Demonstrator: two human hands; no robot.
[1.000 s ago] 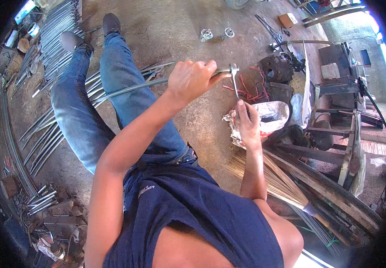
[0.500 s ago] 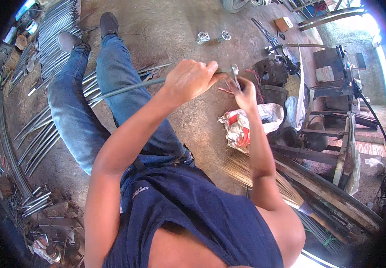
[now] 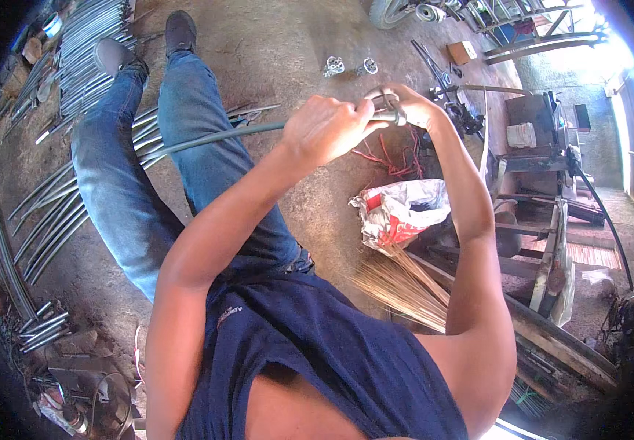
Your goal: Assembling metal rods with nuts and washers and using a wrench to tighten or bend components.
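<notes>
Out in front of the torso, a bit right of the outstretched legs point(image 3: 210, 154), both hands are on one long grey-green rod point(image 3: 258, 128). Left hand point(image 3: 328, 128) is closed in a fist around it, just short of its right end. Right hand point(image 3: 409, 106) is right beside it at that end, fingers curled around what looks like a metal wrench point(image 3: 400, 115); the fingers hide most of it, so can't tell exactly how it sits on the rod.

My read: this is the turning or tightening bit at the rod's tip. Next move probably calls for a firm left fist so the rod doesn't spin, and the wrench seated square before any more force goes on.

As for where it lies, the rod goes through the left hand and runs off left across the legs, with more rods point(image 3: 56, 213) on the floor point(image 3: 299, 213) past them. A red-and-white sack point(image 3: 394, 227) sits nearer than the right hand, apart from it.
</notes>
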